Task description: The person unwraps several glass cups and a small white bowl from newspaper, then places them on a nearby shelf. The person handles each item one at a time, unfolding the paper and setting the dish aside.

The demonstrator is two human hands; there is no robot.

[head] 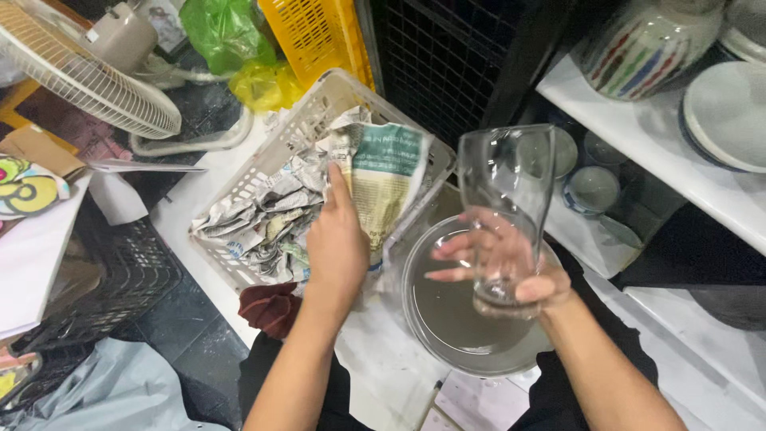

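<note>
Your right hand [511, 275] is wrapped around the lower part of a clear drinking glass [504, 203], fingers curled round the near side and thumb at the base, holding it upright in the air above a round grey plate [447, 319]. Your left hand [339, 239] is closed on a crumpled sheet of newspaper [387, 172], which it lifts at the edge of a white plastic basket [307, 116] packed with more crumpled paper.

The main risk is the glass. You grip it with one hand only, low down, so the taller and heavier upper part stands free above your fingers. If your eyes go to the paper, the glass could tip or slide out of your grasp and drop straight onto the plate below, and both could break.

The paper is a second worry. It looks bunched, not flat, and pulling it one-handed may drag other sheets along or tilt the basket, which sits close to the plate on the white desk [375, 375].

To your right, a white shelf [638, 128] carries stacked plates [726, 112] and a striped jar [646, 44], with small bowls [594, 187] underneath. A swing of your right elbow could knock the glass against these.
</note>
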